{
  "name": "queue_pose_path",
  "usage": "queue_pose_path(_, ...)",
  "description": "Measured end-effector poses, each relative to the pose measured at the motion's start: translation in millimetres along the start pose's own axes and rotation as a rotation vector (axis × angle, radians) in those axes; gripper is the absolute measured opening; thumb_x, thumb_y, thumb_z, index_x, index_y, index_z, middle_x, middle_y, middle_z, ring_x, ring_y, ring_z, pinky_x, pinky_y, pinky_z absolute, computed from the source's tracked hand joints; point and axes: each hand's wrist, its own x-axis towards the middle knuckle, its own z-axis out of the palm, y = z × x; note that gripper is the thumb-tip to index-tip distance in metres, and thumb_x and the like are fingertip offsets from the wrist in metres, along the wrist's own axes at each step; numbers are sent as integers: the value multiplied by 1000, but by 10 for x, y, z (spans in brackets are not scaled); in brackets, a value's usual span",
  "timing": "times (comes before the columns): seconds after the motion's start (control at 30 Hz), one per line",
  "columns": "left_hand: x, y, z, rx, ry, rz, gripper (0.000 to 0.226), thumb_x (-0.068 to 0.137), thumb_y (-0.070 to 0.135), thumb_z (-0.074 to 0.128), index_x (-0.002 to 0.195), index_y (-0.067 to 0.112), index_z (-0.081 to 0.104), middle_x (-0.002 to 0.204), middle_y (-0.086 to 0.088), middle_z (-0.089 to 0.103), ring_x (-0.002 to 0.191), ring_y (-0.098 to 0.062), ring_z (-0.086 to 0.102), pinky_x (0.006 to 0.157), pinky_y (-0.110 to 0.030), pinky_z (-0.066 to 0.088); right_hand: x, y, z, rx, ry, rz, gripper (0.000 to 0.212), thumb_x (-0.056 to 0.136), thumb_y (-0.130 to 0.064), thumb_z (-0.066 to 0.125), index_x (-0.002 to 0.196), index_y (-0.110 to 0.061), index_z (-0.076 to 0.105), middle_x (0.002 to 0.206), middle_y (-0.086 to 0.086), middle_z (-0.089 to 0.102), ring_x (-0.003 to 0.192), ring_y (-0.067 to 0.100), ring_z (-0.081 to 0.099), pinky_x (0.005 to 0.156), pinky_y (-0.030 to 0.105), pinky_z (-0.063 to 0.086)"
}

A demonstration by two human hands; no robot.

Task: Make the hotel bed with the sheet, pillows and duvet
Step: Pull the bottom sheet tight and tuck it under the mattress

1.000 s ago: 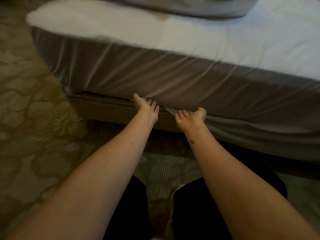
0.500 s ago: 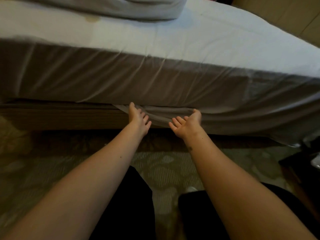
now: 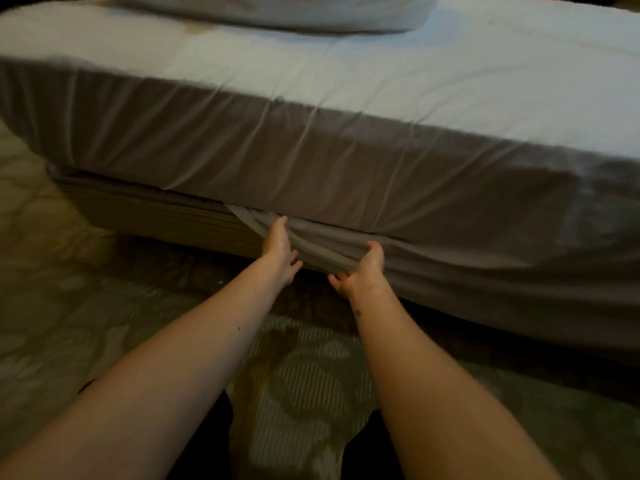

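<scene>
A white sheet (image 3: 346, 81) covers the mattress and hangs down its near side. To the left, its lower edge lies tucked between the mattress and the bed base (image 3: 156, 216); from the middle rightward it hangs loose in folds. My left hand (image 3: 278, 249) lies flat against the loose fold, its thumb up at the mattress's lower edge. My right hand (image 3: 360, 271) grips that same fold, thumb over it and fingers beneath. A bulky white piece of bedding (image 3: 270, 12) lies on top of the bed at the far side; I cannot tell whether it is a pillow or the duvet.
Patterned carpet (image 3: 69, 306) covers the floor in front of the bed and to its left. My dark-clad legs (image 3: 207, 445) show at the bottom edge. The bed's near left corner (image 3: 31, 98) is at the far left.
My right hand has turned from a flat palm to a grip on the hanging sheet fold. Both hands have shifted a little right along the bed's side.
</scene>
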Motion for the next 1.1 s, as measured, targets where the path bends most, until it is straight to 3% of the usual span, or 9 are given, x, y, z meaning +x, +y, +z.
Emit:
queue_pose_path(0.2,269,-63,222,16,158,15,70,90,50,55,149,22,30,149,-5,37,135,-28,36,107,-43,34,584,-185,-124,-58,-26,209,90,77,-46,72,148,-18,25,146,18,29,136,38,30,109,55,34)
queue_pose_path(0.37,419,-36,358,47,242,-2,73,88,43,60,149,20,27,149,-7,36,136,-29,35,110,-44,32,883,-197,-188,-55,-92,200,93,68,-44,79,144,-19,32,138,15,38,132,35,35,107,54,36)
queue_pose_path(0.5,516,-75,442,65,271,-41,71,92,37,58,150,18,23,153,-10,28,139,-32,28,114,-47,28,1047,-278,-221,-52,-96,139,76,68,-34,79,134,-16,46,124,10,54,118,29,49,106,48,38)
queue_pose_path(0.6,557,-122,519,81,241,-34,60,97,35,51,149,16,26,152,-9,31,139,-30,30,111,-43,29,1125,-363,-255,-39,-78,130,35,79,-22,69,111,-14,57,108,10,57,112,28,53,103,46,44)
queue_pose_path(0.67,605,-139,535,79,242,-31,51,100,31,47,146,15,31,148,-8,36,136,-28,34,107,-39,34,1146,-407,-322,-44,-30,142,30,87,-22,63,115,-14,55,96,9,54,116,29,53,102,43,45)
queue_pose_path(0.73,648,-141,546,84,242,-37,45,102,27,42,145,14,33,147,-8,38,134,-27,37,106,-38,35,1192,-407,-378,-91,15,138,39,92,-27,59,129,-16,51,102,8,57,113,28,57,92,37,49)
queue_pose_path(0.87,819,-151,532,68,265,-48,35,103,22,36,136,13,42,129,-6,48,125,-27,45,105,-38,38,1232,-338,-300,-133,126,104,41,95,-31,54,133,-18,49,120,8,58,78,22,56,52,32,46)
queue_pose_path(1.0,981,-270,568,66,364,-31,35,99,24,42,129,7,49,113,-9,57,105,-27,59,95,-43,51,1142,-372,-271,-54,236,84,40,93,-39,49,126,-16,50,108,8,55,77,20,56,42,21,46)
queue_pose_path(1.1,830,-324,700,19,461,16,40,100,23,40,134,2,43,117,-8,53,108,-25,56,94,-35,49,1053,-324,-254,70,259,115,40,92,-45,40,116,-16,51,101,8,53,75,18,52,40,19,40)
